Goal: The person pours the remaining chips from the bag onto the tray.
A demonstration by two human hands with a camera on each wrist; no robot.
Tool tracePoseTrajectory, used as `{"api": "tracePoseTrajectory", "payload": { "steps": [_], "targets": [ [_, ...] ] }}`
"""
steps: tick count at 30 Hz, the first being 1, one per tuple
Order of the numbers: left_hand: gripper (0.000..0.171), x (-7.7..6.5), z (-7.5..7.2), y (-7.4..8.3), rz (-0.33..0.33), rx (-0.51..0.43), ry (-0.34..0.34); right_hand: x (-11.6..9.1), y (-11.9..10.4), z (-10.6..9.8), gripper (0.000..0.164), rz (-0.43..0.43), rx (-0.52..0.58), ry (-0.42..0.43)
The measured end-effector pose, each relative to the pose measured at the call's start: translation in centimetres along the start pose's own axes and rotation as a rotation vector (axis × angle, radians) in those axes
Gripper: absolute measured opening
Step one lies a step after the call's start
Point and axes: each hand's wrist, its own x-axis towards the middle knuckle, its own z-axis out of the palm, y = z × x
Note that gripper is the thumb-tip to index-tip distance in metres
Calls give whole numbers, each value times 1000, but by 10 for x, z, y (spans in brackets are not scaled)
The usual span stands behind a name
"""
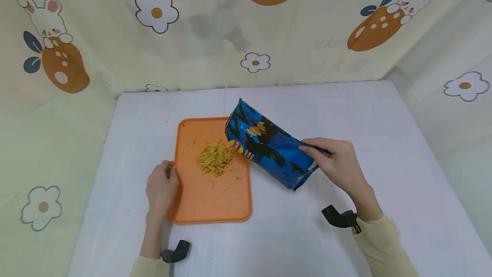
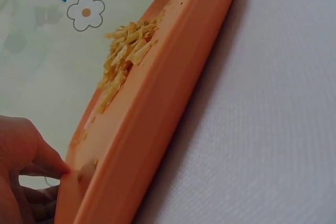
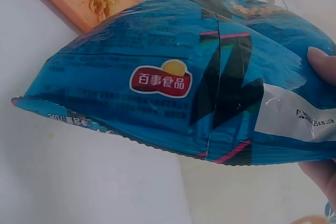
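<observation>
At the left rim of an orange tray (image 1: 211,202), my left hand (image 1: 162,185) pinches the edge between thumb and fingers. A heap of thin yellow snack sticks (image 1: 215,158) lies on the tray, with small crumbs around it. My right hand (image 1: 340,163) grips one end of a shiny blue snack bag (image 1: 274,146), thumb on one face and fingers behind. The bag slants up to the left, its far end overlapping the tray's upper right corner. In the right wrist view the bag (image 3: 121,77) shows printed text and a red-and-yellow logo.
A white-covered table (image 1: 288,238) lies under everything, with a few crumbs scattered beyond the tray. Behind and at the sides hangs a pale curtain (image 1: 215,46) printed with flowers, rabbits and carrots. Each wrist carries a black camera mount (image 1: 340,217).
</observation>
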Motion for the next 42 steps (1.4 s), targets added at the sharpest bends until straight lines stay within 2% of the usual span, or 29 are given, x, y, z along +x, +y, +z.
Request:
{"api": "tracePoseTrajectory", "payload": {
  "steps": [11, 16, 24, 32, 37, 42],
  "targets": [
    [25, 0, 0, 1, -19, -6, 0, -26, 1, -4, 20, 245, 81, 93],
    [26, -2, 1, 2, -28, -9, -15, -30, 1, -8, 19, 326, 57, 128],
    [26, -3, -3, -1, -5, -41, 0, -36, 6, -13, 17, 364, 52, 188],
    [26, 0, 2, 2, -2, -16, -23, -52, 10, -20, 18, 491, 14, 254],
    [26, -1, -1, 2, -13, -7, -5, -54, 14, -24, 19, 533, -7, 286],
    [27, -1, -3, 1, -10, -6, -21, -58, 21, -30, 21, 607, -40, 304]
  ]
}}
